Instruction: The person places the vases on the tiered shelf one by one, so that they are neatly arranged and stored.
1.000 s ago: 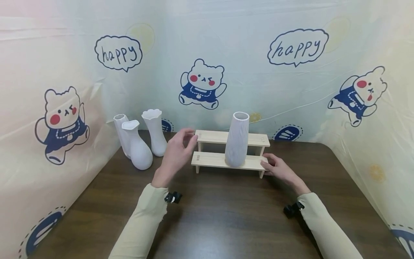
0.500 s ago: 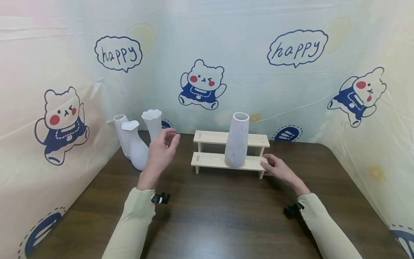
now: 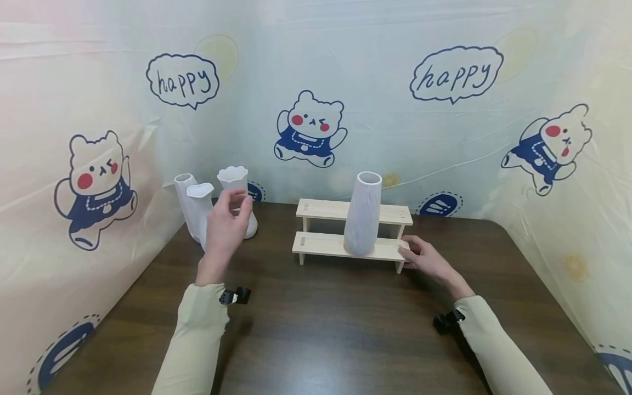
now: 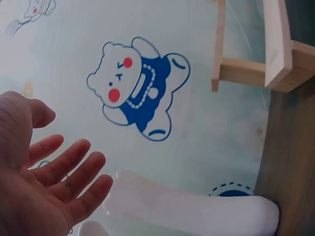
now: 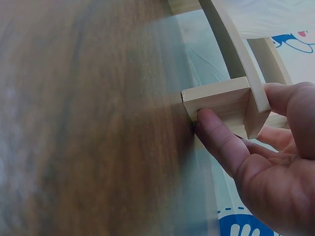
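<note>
My left hand point(image 3: 224, 226) is raised in front of the white vases at the left, its fingers loosely bent and holding nothing. It overlaps the scalloped-rim vase point(image 3: 233, 176) and hides much of a round-bellied vase point(image 3: 199, 198). In the left wrist view, a white vase point(image 4: 197, 209) lies beyond the fingertips. My right hand point(image 3: 428, 259) grips the right end of a two-tier wooden display stand point(image 3: 318, 243). The right wrist view shows one finger point(image 5: 221, 137) against the stand's leg point(image 5: 221, 98). A tall textured white vase point(image 3: 362, 216) stands upright on the lower tier.
A third white vase point(image 3: 185, 203) stands at the far left, behind the round-bellied one. The dark wooden table point(image 3: 326, 329) meets a printed curtain point(image 3: 375, 120) at the back and sides.
My left hand has moved left, from the stand's left end to the group of vases. My right hand, the stand and the vase on it have stayed in place.
</note>
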The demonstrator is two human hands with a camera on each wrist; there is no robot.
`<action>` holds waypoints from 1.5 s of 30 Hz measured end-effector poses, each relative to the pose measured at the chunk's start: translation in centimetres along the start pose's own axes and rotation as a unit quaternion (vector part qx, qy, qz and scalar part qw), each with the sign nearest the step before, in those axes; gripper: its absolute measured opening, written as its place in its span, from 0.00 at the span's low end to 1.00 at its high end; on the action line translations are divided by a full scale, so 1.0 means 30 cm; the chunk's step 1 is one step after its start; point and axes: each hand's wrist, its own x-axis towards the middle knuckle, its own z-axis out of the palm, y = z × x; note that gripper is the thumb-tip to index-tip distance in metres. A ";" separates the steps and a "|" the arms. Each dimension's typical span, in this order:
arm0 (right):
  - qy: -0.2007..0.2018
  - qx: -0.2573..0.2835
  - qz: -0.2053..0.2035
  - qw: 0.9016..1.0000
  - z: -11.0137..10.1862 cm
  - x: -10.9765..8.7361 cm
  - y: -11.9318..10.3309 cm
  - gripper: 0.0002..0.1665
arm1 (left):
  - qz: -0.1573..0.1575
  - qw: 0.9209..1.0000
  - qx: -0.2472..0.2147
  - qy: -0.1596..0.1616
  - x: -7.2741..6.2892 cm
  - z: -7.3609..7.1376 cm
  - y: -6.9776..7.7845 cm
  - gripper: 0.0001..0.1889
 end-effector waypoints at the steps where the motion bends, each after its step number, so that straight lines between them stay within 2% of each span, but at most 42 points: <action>1: 0.002 -0.001 0.001 1.000 0.000 0.000 0.001 0.35 | -0.003 1.000 -0.002 0.005 0.003 -0.005 -0.002 0.21; 9: 0.002 0.001 0.003 1.000 -0.001 -0.004 0.001 0.36 | -0.033 0.999 -0.025 0.026 0.015 -0.035 -0.028 0.22; 15: 0.005 -0.003 0.002 1.000 0.001 -0.001 0.000 0.36 | -0.036 0.995 -0.028 0.085 0.025 -0.052 -0.050 0.21; 21: 0.004 -0.002 -0.003 1.000 0.002 0.003 0.006 0.35 | -0.034 0.987 -0.035 0.152 0.035 -0.072 -0.071 0.19; 29: 0.002 -0.001 -0.003 1.000 0.001 0.004 0.007 0.35 | -0.035 0.978 -0.047 0.201 0.045 -0.103 -0.102 0.17; 34: 0.000 -0.002 -0.002 1.000 0.001 0.003 0.004 0.35 | -0.062 0.971 -0.042 0.228 0.049 -0.125 -0.126 0.18; 39: 0.000 0.001 -0.002 1.000 0.002 0.003 -0.001 0.35 | -0.079 0.966 -0.040 0.243 0.053 -0.144 -0.150 0.19; 45: 0.000 0.004 0.001 1.000 0.001 0.003 -0.005 0.35 | -0.100 0.966 -0.044 0.233 0.057 -0.153 -0.168 0.20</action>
